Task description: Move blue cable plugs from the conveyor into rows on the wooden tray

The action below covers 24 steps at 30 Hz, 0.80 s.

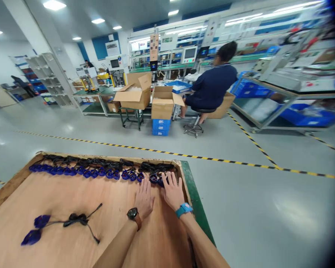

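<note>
Along the far rim of a wooden tray [72, 193] runs a row of blue round connectors [93, 173] with bundled black cables [106, 163] behind them. My left hand [144, 197] lies nearly flat, fingers stretched out, its tips at connectors in the row. Beside it, in the far right corner, my right hand [173, 191] has its fingers spread over the last connectors and partly hides them. Neither hand is closed on anything. Apart from the row, a tied black cable [76, 220] with two blue connectors [32, 237] lies at the tray's near left.
A raised wooden rim borders the tray, with a green table edge [197, 201] at its right. Beyond yellow-black floor tape [162, 152], open cardboard boxes [163, 108] stand before a workbench. A person [214, 85] sits on a stool there. A wheeled rack [284, 100] stands right.
</note>
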Each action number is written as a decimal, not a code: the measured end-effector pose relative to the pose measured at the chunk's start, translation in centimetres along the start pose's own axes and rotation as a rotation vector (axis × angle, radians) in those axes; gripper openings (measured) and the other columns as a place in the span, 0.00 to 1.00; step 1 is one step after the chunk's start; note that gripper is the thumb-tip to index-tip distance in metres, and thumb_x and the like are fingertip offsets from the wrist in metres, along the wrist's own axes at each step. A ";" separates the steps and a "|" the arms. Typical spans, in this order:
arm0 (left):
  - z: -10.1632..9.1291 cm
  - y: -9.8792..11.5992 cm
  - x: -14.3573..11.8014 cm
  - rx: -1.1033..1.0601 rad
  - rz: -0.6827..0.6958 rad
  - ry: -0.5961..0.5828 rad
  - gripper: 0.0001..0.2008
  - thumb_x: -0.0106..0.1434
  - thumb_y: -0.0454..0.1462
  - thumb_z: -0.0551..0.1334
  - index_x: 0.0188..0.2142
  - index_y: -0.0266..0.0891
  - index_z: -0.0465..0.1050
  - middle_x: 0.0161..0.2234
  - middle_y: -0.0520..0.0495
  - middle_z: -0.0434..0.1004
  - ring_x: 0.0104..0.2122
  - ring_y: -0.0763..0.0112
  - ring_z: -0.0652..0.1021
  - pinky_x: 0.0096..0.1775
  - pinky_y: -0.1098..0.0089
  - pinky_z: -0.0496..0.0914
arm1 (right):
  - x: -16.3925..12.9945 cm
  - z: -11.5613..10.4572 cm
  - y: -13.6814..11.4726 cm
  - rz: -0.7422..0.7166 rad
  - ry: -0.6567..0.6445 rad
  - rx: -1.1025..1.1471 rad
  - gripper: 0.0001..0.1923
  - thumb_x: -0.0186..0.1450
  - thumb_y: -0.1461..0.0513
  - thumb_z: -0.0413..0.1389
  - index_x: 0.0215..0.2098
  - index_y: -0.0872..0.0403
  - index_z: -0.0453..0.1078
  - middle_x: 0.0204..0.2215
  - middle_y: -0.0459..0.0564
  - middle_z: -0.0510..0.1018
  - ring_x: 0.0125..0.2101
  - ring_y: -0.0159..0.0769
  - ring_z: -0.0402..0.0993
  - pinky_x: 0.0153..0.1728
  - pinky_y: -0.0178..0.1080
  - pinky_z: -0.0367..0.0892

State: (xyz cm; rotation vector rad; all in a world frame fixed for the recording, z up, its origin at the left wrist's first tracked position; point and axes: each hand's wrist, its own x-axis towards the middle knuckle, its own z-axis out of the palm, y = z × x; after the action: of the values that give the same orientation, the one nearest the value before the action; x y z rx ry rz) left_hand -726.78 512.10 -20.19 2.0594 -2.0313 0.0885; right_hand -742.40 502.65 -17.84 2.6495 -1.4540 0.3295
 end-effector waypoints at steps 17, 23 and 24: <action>-6.4 -12.1 -44.6 0.045 -0.811 0.522 0.12 0.66 0.40 0.55 0.48 0.46 0.71 0.46 0.46 0.82 0.46 0.59 0.82 0.46 0.56 0.81 | 1.9 3.9 -10.7 -0.010 -0.107 0.072 0.33 0.72 0.54 0.36 0.71 0.62 0.50 0.70 0.66 0.50 0.69 0.58 0.44 0.63 0.63 0.45; -7.7 -13.3 -52.0 -0.019 -1.150 0.553 0.16 0.66 0.46 0.53 0.44 0.42 0.74 0.42 0.45 0.82 0.43 0.56 0.82 0.43 0.55 0.81 | 3.0 3.5 -17.3 0.126 -0.065 0.274 0.38 0.71 0.50 0.34 0.70 0.66 0.51 0.67 0.73 0.55 0.67 0.62 0.48 0.60 0.69 0.46; -7.9 -13.8 -52.9 -0.030 -1.181 0.556 0.17 0.66 0.46 0.53 0.45 0.41 0.74 0.43 0.44 0.82 0.44 0.56 0.82 0.44 0.55 0.81 | 3.0 3.3 -18.9 0.143 -0.021 0.325 0.39 0.71 0.48 0.33 0.70 0.67 0.49 0.66 0.75 0.55 0.67 0.62 0.49 0.60 0.69 0.47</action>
State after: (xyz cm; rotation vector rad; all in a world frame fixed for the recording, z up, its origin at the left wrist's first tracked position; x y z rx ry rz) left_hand -713.57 565.42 -25.73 2.4735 -0.3542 0.3423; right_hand -724.49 509.76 -20.01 2.8016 -1.7348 0.5999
